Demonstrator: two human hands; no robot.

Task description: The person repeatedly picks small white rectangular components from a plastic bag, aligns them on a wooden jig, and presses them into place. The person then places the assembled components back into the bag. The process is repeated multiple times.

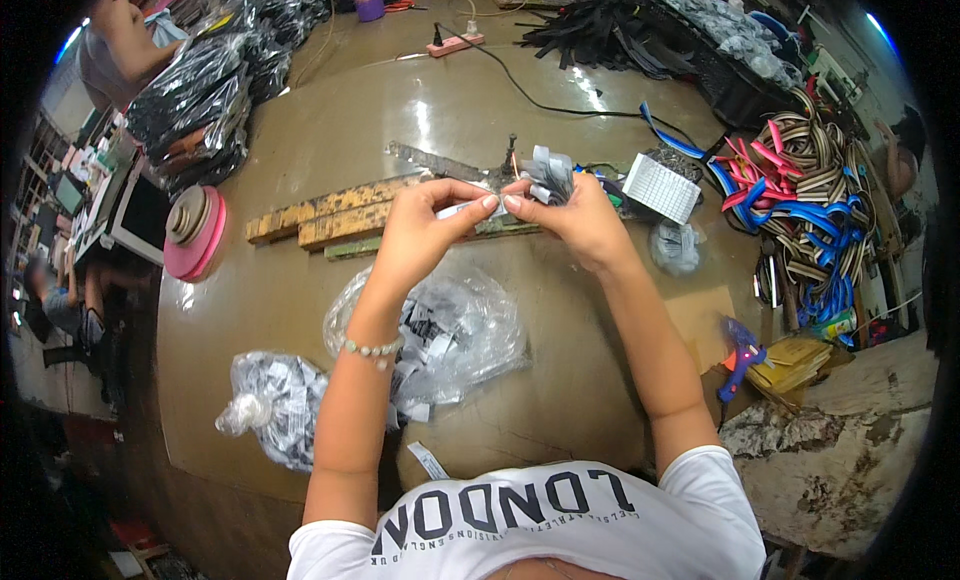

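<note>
Small grey-and-white label strip (465, 208) pinched between both hands over the middle of the brown table (450, 110), just above the worn wooden slats (335, 215). Left hand (425, 225) closed on the strip's left end, thumb and forefinger together. Right hand (575, 215) closed on its right end and also clutching a fanned bundle of grey labels (552, 172) against the palm. Fingertips of the two hands nearly touching. Beaded bracelet (372, 349) on left wrist. Under the forearms, toward the near edge: an open clear plastic bag (470, 330) of printed labels; a second, knotted bag of labels (275, 400) toward the near left corner; one loose label (428, 461) at the near edge. Pink-rimmed tape roll (195, 232) at the left edge. White gridded card (662, 187) just right of the right hand, small bag (678, 248) below it. Blue glue gun (742, 350) at the right edge. Tangle of blue, red and striped straps (800, 180) at far right. Black wrapped bundles (200, 100) at far left corner. Power strip (455, 45) at far edge.
</note>
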